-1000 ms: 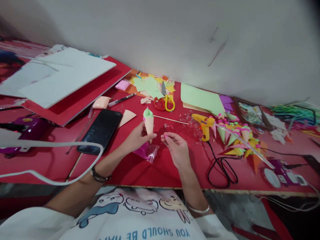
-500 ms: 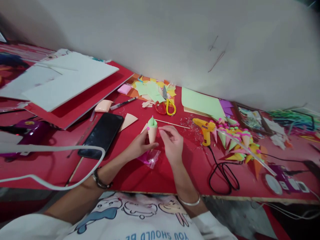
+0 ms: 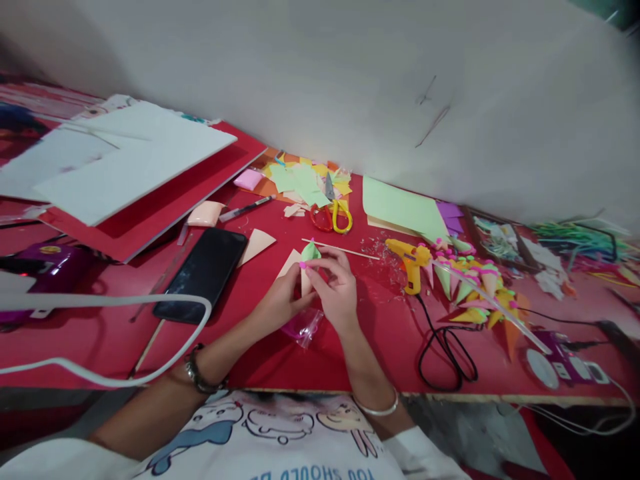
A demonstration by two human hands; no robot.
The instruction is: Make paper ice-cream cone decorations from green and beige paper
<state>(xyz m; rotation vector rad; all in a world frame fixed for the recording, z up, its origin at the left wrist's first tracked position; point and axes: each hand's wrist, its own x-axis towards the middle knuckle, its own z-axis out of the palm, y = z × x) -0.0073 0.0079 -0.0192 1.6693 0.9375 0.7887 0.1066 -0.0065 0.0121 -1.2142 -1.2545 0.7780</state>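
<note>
Fingers of the left hand [image 3: 279,298] are clamped around a paper cone [image 3: 311,253] above the desk [image 3: 397,333].
Probably this grip keeps it upright, so the right hand [image 3: 340,291] may reach its rim; whether these fingers pinch there, one cannot tell. Both forearms [image 3: 367,367] slant inward, hands meeting.

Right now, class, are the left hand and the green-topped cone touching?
Touching: the head view shows the left hand gripping the green-topped cone, thumb across its lower part.
</note>
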